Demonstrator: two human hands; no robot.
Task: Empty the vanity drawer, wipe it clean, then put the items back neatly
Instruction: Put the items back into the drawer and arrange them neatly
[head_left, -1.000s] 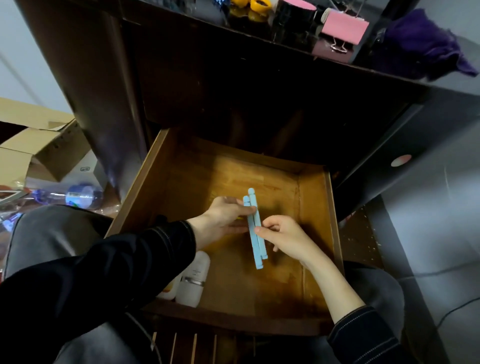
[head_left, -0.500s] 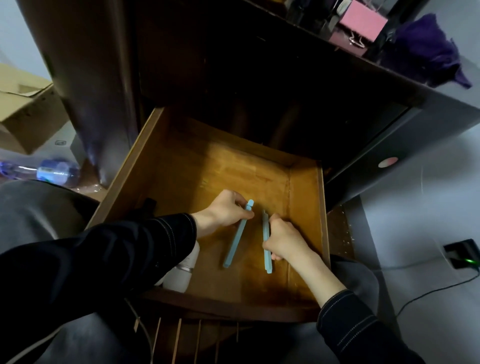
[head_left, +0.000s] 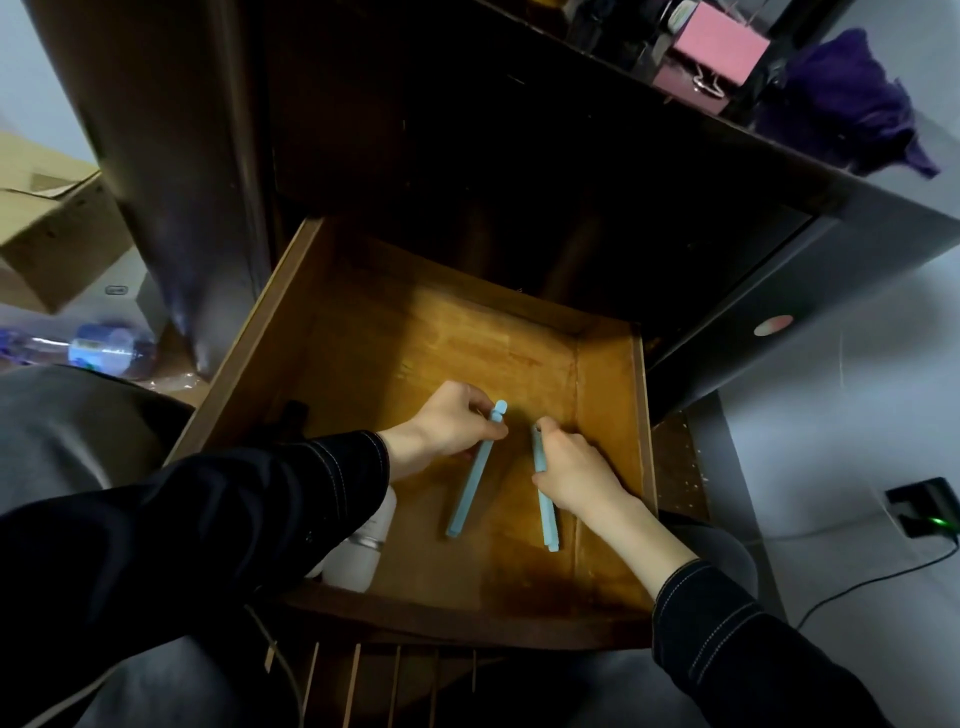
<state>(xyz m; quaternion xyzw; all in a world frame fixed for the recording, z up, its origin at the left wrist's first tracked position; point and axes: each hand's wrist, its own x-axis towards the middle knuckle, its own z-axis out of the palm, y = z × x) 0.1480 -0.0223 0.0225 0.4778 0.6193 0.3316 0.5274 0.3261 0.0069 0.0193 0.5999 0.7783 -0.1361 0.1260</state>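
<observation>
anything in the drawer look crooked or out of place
Only that the left blue stick, in the left hand, slants toward the near left, while the right blue stick, in the right hand, lies nearly straight.

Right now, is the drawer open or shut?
Open. The drawer is pulled out from the vanity, and you can see its wooden bottom from above.

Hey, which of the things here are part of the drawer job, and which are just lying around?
Job: drawer, left blue stick in the left hand, right blue stick in the right hand, white bottle, probably the purple cloth and pink clip up top.
Lying about: cardboard box, plastic bottle, charger on the floor.
</observation>
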